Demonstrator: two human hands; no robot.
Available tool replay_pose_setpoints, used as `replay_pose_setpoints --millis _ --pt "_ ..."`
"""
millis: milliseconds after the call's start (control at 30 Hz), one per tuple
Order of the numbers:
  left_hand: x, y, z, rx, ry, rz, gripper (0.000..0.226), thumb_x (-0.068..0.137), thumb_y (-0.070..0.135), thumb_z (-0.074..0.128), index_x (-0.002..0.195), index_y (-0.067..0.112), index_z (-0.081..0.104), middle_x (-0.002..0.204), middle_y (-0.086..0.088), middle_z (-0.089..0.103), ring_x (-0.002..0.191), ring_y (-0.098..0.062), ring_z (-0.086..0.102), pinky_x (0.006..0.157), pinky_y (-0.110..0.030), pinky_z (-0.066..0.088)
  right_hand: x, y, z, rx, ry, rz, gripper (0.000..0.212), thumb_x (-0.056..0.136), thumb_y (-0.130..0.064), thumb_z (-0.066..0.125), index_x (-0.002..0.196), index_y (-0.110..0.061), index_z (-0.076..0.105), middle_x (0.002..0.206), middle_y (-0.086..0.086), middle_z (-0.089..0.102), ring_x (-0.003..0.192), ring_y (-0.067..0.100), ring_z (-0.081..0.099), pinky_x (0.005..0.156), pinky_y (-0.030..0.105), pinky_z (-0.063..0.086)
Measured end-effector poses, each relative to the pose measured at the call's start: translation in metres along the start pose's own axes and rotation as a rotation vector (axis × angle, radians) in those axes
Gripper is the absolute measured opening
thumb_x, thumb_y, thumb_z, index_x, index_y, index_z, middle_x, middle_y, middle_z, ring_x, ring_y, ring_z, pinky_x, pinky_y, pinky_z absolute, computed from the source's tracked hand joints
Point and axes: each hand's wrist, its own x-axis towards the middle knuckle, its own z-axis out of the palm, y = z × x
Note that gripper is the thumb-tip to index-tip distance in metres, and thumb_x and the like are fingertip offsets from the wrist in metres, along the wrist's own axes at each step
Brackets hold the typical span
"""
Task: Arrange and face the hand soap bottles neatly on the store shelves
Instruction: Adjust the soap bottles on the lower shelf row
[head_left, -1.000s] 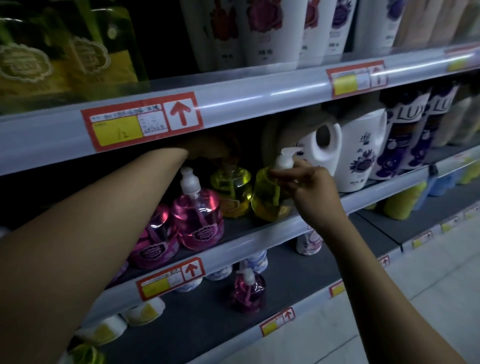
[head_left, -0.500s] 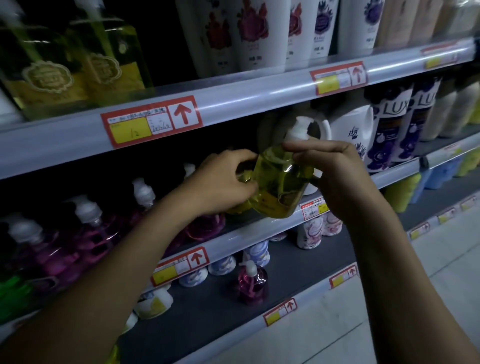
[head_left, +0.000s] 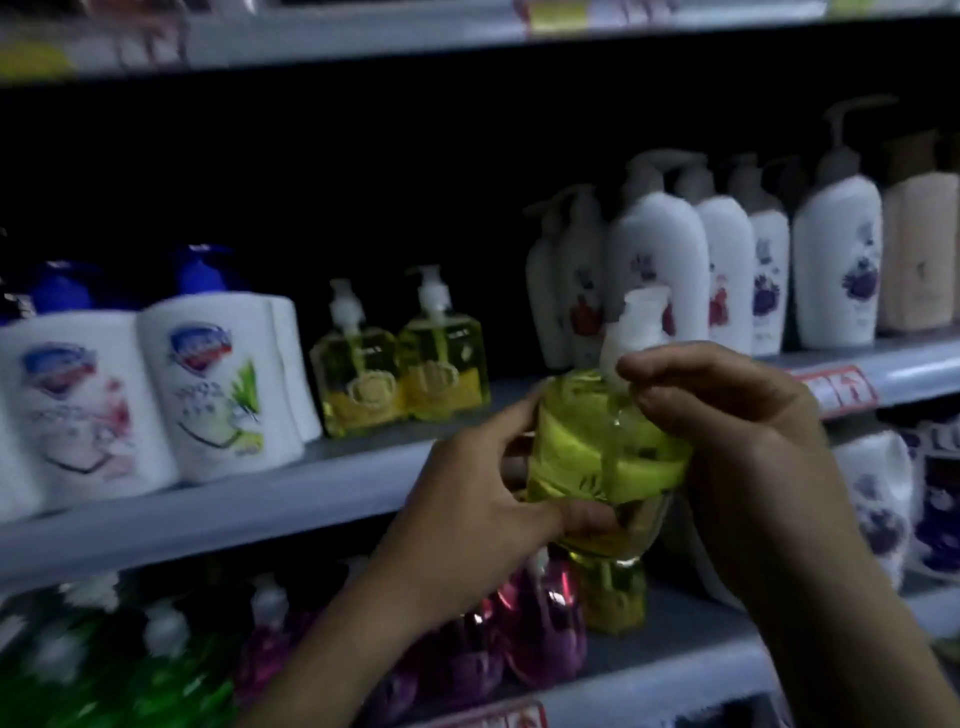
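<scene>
We see both hands on one yellow bottle (head_left: 597, 457), held in the air in front of the middle shelf (head_left: 208, 514), clear of any shelf. The left hand (head_left: 478, 499) grips the bottle's lower left side, thumb across the front near its base, fingers wrapped behind. The right hand (head_left: 727, 431) closes on the neck and right shoulder, thumb and forefinger pinching just under the white pump (head_left: 636, 322). The bottle stands roughly upright, tilted slightly (label side hard to read through motion blur).

Just left of the held bottle, on the middle shelf, we note two yellow pump bottles (head_left: 400, 374) standing side by side and touching, fronts toward us. Further left stand large white bottles (head_left: 208, 384) with blue caps, close together. To the right, behind the right hand, a row of white pump bottles (head_left: 727, 260) with floral prints, then a beige bottle (head_left: 919, 254) at the far end. A red price tag (head_left: 836, 392) sits on the shelf edge near the right hand.

On the lower shelf (head_left: 675, 670), directly below the hands, another yellow bottle (head_left: 613, 597) stands next to pink bottles (head_left: 540, 623); green bottles (head_left: 171, 691) lie further left (all blurred). White bottles with purple prints (head_left: 878, 499) show at the right edge.
</scene>
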Motion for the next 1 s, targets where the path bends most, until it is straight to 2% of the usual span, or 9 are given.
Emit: replay_pose_setpoints --millis 100,200,300,367,500,633,800,900,1000 --pt "0.02 0.016 -0.018 0.207 0.115 0.053 0.065 0.069 0.028 0.082 0.116 0.06 0.049 0.098 0.032 0.066 0.093 0.014 0.061 0.077 -0.014 0.052 0.022 -0.009 0.019 -0.058 0.002 -0.157 0.037 0.077 0.006 0.065 0.07 -0.027 0.078 0.081 -0.003 0.074 0.08 0.007 0.07 0.065 0.017 0.052" --pt "0.041 0.012 -0.027 0.469 0.262 0.069 0.059 0.077 0.039 0.073 0.13 0.048 0.048 0.095 0.031 0.059 0.093 0.009 0.055 0.076 -0.015 0.049 0.055 -0.003 0.032 -0.123 0.023 -0.216 0.042 0.082 0.009 0.062 0.075 -0.029 0.079 0.087 -0.009 0.075 0.086 0.006 0.07 0.066 0.017 0.054" --pt "0.055 -0.004 -0.051 0.969 0.427 0.051 0.046 0.09 0.032 0.059 0.135 0.032 0.048 0.127 0.005 0.052 0.115 -0.019 0.047 0.086 -0.036 0.046 0.084 0.014 0.036 -0.173 0.025 -0.171 0.042 0.085 0.007 0.06 0.077 -0.03 0.078 0.087 -0.015 0.074 0.088 0.0 0.068 0.068 0.011 0.05" --pt "0.058 -0.017 -0.071 1.144 0.478 -0.025 0.044 0.091 0.029 0.055 0.134 0.026 0.048 0.135 -0.011 0.041 0.117 -0.034 0.041 0.083 -0.044 0.045 0.096 0.027 0.036 -0.217 0.007 -0.116 0.038 0.087 0.004 0.06 0.079 -0.03 0.077 0.087 -0.015 0.075 0.089 -0.001 0.068 0.07 0.01 0.049" --pt "0.058 -0.037 -0.094 1.162 0.359 -0.265 0.052 0.093 0.041 0.049 0.142 0.032 0.034 0.134 -0.017 0.029 0.121 -0.04 0.033 0.087 -0.044 0.043 0.107 0.043 0.037 -0.289 0.066 -0.067 0.033 0.09 -0.004 0.059 0.082 -0.031 0.075 0.087 -0.014 0.074 0.085 -0.006 0.065 0.067 0.011 0.051" --pt "0.061 -0.049 -0.094 1.121 0.227 -0.37 0.057 0.094 0.042 0.051 0.145 0.04 0.025 0.134 -0.019 0.033 0.124 -0.039 0.032 0.092 -0.043 0.042 0.111 0.048 0.042 -0.357 0.056 -0.07 0.036 0.095 -0.007 0.053 0.085 -0.036 0.071 0.083 -0.02 0.068 0.074 -0.009 0.062 0.064 0.012 0.053" --pt "0.063 -0.056 -0.095 1.255 0.274 -0.333 0.055 0.088 0.012 0.057 0.138 0.029 0.041 0.118 -0.019 0.04 0.113 -0.04 0.037 0.081 -0.044 0.046 0.118 0.066 0.042 -0.48 0.066 -0.008 0.038 0.095 -0.004 0.049 0.092 -0.033 0.073 0.086 -0.016 0.068 0.093 0.031 0.066 0.081 0.048 0.057" --pt "0.063 -0.063 -0.097 1.254 0.302 -0.275 0.059 0.085 0.005 0.06 0.137 0.027 0.044 0.119 -0.019 0.038 0.115 -0.039 0.035 0.082 -0.042 0.045 0.127 0.08 0.039 -0.529 0.033 0.027 0.035 0.099 -0.01 0.047 0.097 -0.034 0.072 0.102 -0.01 0.068 0.059 0.01 0.062 0.048 0.028 0.053" --pt "0.064 -0.07 -0.099 1.242 0.353 -0.204 0.059 0.086 0.002 0.058 0.138 0.026 0.044 0.12 -0.019 0.036 0.114 -0.039 0.034 0.083 -0.041 0.043 0.137 0.091 0.043 -0.6 0.013 0.043 0.03 0.1 -0.013 0.047 0.096 -0.03 0.071 0.097 -0.001 0.071 0.044 -0.001 0.05 0.039 0.018 0.038"
